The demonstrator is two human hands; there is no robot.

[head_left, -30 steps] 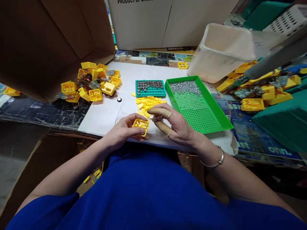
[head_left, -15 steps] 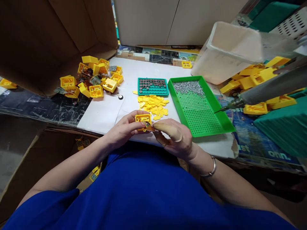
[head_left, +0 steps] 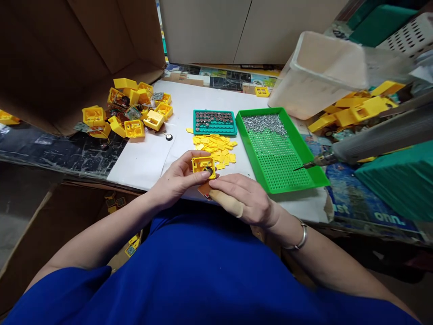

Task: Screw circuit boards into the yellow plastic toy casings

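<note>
My left hand [head_left: 176, 180] grips a small open yellow plastic housing [head_left: 203, 163] by its left side, thumb on the near edge. Inside the housing sits a round dark part [head_left: 209, 171], perhaps a speaker, with thin wires. Just below it, a brown circuit board [head_left: 204, 189] hangs tilted outside the housing. My right hand [head_left: 245, 198], with pale covers on some digits, is closed at the board's right edge, fingertips close against the housing. Its fingers partly hide the board.
Beyond my hands lie a pile of flat yellow pieces [head_left: 219, 149] and a teal tray of button cells [head_left: 214, 122]. A green tray [head_left: 282, 169] holds screws. A power screwdriver [head_left: 324, 159] hangs over it. Wired yellow housings [head_left: 135, 128] are heaped left, by a cardboard box [head_left: 135, 36].
The housing has tipped so its inside shows more. The brown board has swung down below it, and my right hand has shifted left and turned over with fingers on top.
</note>
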